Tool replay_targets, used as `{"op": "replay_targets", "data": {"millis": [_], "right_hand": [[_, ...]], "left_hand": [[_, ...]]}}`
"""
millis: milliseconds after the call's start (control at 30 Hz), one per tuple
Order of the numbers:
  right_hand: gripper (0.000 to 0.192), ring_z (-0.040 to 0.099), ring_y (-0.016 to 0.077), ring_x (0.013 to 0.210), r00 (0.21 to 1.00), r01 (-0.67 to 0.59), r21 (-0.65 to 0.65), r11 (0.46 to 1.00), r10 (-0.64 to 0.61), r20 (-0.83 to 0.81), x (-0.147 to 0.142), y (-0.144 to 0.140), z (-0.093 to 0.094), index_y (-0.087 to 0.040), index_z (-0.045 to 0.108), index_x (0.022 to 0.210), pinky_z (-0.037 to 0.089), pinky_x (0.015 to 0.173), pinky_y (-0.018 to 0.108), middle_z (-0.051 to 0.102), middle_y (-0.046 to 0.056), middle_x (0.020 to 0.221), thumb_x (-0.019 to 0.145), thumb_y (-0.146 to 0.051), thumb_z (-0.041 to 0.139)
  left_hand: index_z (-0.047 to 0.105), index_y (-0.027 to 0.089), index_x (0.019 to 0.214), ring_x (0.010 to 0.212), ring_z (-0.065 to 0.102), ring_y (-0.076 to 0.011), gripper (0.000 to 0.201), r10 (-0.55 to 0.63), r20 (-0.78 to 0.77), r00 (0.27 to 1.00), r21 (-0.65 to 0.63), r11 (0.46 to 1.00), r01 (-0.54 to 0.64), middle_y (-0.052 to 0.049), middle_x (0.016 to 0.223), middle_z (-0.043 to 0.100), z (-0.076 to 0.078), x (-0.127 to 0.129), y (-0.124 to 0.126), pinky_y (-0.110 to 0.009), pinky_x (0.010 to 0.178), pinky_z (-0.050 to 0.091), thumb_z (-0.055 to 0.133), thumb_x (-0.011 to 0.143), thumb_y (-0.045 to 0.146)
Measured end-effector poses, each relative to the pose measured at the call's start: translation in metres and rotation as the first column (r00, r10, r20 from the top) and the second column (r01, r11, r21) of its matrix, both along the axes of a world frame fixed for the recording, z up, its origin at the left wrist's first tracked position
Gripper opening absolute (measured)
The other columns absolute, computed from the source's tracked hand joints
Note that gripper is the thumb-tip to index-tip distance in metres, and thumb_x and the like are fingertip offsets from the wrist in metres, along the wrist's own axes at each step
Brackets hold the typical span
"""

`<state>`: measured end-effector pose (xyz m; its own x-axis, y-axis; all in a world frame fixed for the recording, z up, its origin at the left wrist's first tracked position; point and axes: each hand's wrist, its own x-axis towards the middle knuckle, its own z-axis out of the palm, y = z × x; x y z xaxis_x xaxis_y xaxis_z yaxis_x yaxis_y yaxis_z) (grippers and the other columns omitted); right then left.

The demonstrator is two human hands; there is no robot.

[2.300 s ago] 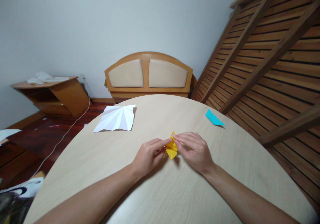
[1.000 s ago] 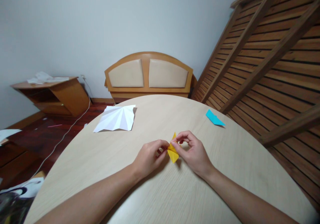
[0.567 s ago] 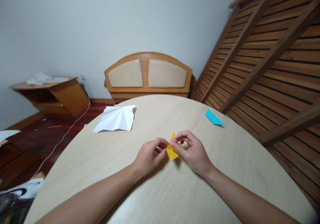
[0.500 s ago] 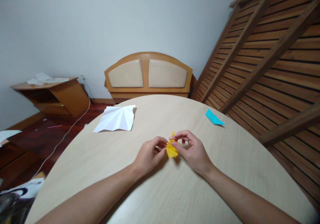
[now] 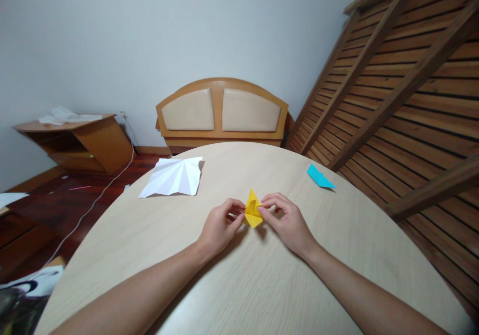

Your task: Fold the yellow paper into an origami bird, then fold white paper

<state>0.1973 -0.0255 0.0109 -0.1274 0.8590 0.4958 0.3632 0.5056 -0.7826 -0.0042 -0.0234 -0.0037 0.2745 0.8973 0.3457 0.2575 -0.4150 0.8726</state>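
Observation:
A small piece of folded yellow origami paper (image 5: pixel 253 215) is held just above the table, with one point towards the far side and one towards me. My left hand (image 5: pixel 221 225) pinches its left edge between thumb and fingers. On the opposite side, the thumb and index finger of my right hand (image 5: pixel 287 221) grip the right edge. Between them the folds stand partly spread, with a hollow in the middle. Fingertips cover both side corners.
The round wooden table (image 5: pixel 239 285) bears a creased white sheet (image 5: pixel 174 177) at far left and a folded turquoise paper (image 5: pixel 320 177) at far right. Behind stand a headboard (image 5: pixel 218 86) and a low cabinet (image 5: pixel 101 145). Wooden slats (image 5: pixel 404 100) lean along the right.
The yellow paper has turned and spread, showing its hollow middle and two points. My right fingers have shifted from over it to its right edge; both hands moved slightly left and away.

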Motion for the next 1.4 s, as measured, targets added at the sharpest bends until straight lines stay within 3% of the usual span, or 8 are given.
{"op": "replay_targets", "data": {"millis": [233, 400, 600, 700, 833, 967, 1200, 1400], "right_hand": [[0.023, 0.066, 0.0207, 0.083, 0.992, 0.122, -0.014, 0.992, -0.123, -0.028, 0.012, 0.013, -0.007, -0.020, 0.071, 0.082, 0.053, 0.072, 0.034, 0.071, 0.007, 0.090, 0.089, -0.041, 0.068], [0.040, 0.066, 0.0211, 0.071, 0.936, 0.346, -0.010, 0.938, -0.346, -0.057, 0.037, 0.031, 0.001, -0.016, 0.073, 0.086, 0.053, 0.065, 0.033, 0.076, 0.010, 0.085, 0.085, -0.056, 0.065], [0.033, 0.065, 0.0222, 0.068, 0.797, 0.604, 0.062, 0.795, -0.602, -0.041, 0.102, 0.037, 0.024, -0.018, 0.069, 0.084, 0.049, 0.066, 0.035, 0.073, 0.009, 0.080, 0.078, -0.050, 0.066], [0.020, 0.066, 0.0226, 0.069, 0.650, 0.732, 0.093, 0.675, -0.733, 0.199, 0.138, 0.032, 0.029, -0.021, 0.067, 0.080, 0.047, 0.067, 0.034, 0.072, 0.006, 0.074, 0.075, -0.040, 0.066], [0.014, 0.067, 0.0261, 0.073, 0.487, 0.822, 0.009, 0.570, -0.710, 0.509, 0.166, 0.024, 0.030, -0.024, 0.068, 0.079, 0.041, 0.060, 0.033, 0.075, 0.006, 0.079, 0.075, -0.037, 0.065], [0.019, 0.068, 0.0290, 0.080, 0.400, 0.854, -0.001, 0.520, -0.655, 0.641, 0.168, 0.022, 0.032, -0.025, 0.071, 0.088, 0.040, 0.061, 0.035, 0.077, 0.008, 0.091, 0.079, -0.040, 0.062], [0.035, 0.069, 0.0358, 0.085, 0.364, 0.856, 0.022, 0.516, -0.634, 0.682, 0.167, 0.024, 0.024, -0.023, 0.073, 0.100, 0.043, 0.065, 0.039, 0.076, 0.014, 0.095, 0.079, -0.048, 0.061], [0.031, 0.069, 0.0334, 0.087, 0.390, 0.849, 0.012, 0.528, -0.641, 0.661, 0.173, 0.026, 0.021, -0.023, 0.071, 0.097, 0.044, 0.066, 0.038, 0.077, 0.012, 0.099, 0.081, -0.047, 0.059]], "left_hand": [[0.052, 0.018, 0.122, 0.109, 0.065, -0.0267, 0.035, 0.040, -0.359, 0.932, 0.139, 0.990, 0.011, -0.012, 0.121, 0.068, -0.007, -0.004, 0.010, -0.048, 0.096, 0.053, 0.061, 0.088, 0.019], [0.051, 0.017, 0.124, 0.115, 0.061, -0.0292, 0.035, 0.096, -0.523, 0.847, 0.220, 0.975, 0.025, -0.015, 0.125, 0.064, -0.012, -0.008, 0.015, -0.047, 0.100, 0.050, 0.058, 0.090, 0.022], [0.052, 0.017, 0.122, 0.115, 0.060, -0.0294, 0.031, 0.113, -0.567, 0.816, 0.241, 0.970, 0.033, -0.014, 0.123, 0.064, -0.011, -0.007, 0.016, -0.046, 0.100, 0.049, 0.054, 0.092, 0.024], [0.053, 0.017, 0.121, 0.114, 0.060, -0.0291, 0.030, 0.113, -0.575, 0.811, 0.244, 0.969, 0.038, -0.014, 0.122, 0.065, -0.009, -0.007, 0.016, -0.045, 0.099, 0.049, 0.054, 0.092, 0.025], [0.053, 0.016, 0.120, 0.113, 0.060, -0.0293, 0.029, 0.111, -0.587, 0.802, 0.245, 0.968, 0.046, -0.014, 0.121, 0.065, -0.007, -0.007, 0.016, -0.045, 0.099, 0.049, 0.053, 0.092, 0.024], [0.053, 0.016, 0.119, 0.113, 0.060, -0.0291, 0.028, 0.106, -0.591, 0.800, 0.239, 0.970, 0.048, -0.014, 0.121, 0.065, -0.006, -0.007, 0.016, -0.045, 0.099, 0.049, 0.053, 0.093, 0.024], [0.053, 0.017, 0.120, 0.115, 0.060, -0.0286, 0.029, 0.105, -0.582, 0.807, 0.243, 0.969, 0.050, -0.014, 0.123, 0.065, -0.007, -0.009, 0.016, -0.044, 0.101, 0.048, 0.052, 0.093, 0.025], [0.054, 0.017, 0.119, 0.115, 0.061, -0.0291, 0.029, 0.112, -0.579, 0.807, 0.245, 0.969, 0.041, -0.014, 0.123, 0.065, -0.010, -0.009, 0.016, -0.045, 0.099, 0.050, 0.053, 0.092, 0.025]]}}
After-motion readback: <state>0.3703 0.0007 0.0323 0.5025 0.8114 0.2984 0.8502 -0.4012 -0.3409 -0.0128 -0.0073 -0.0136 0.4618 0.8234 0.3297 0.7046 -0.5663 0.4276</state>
